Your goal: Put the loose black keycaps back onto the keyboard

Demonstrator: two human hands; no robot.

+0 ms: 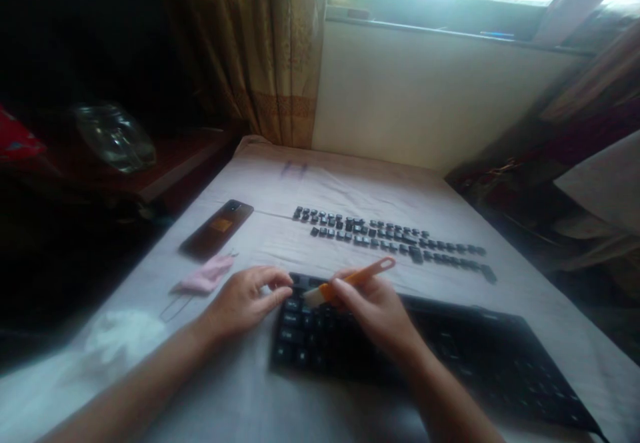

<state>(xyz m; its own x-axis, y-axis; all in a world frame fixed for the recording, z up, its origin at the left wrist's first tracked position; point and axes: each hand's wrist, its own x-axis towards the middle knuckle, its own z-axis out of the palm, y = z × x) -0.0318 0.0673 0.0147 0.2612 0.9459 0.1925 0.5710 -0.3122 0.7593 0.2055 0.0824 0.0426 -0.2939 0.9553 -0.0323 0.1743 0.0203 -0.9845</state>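
Note:
A black keyboard [470,356] lies at an angle across the bed, with keys on its left part and the middle darker, partly behind my right hand. My right hand [375,306] grips a brush [367,272] with an orange handle. Its pale bristles point left and down, touching or just above the keys near the upper left corner. At that same corner my left hand [245,300] has its fingers curled, thumb and fingertips closed against the keyboard's edge. Beyond the keyboard, loose black keycaps [387,246] lie in several rows on the sheet.
A dark phone [217,228] and a pink cloth pouch [205,276] lie to the left, with a crumpled white cloth [120,336] nearer. A glass jar [115,138] stands on the wooden table [185,156] at far left. Behind are a curtain [280,50] and a wall below the window.

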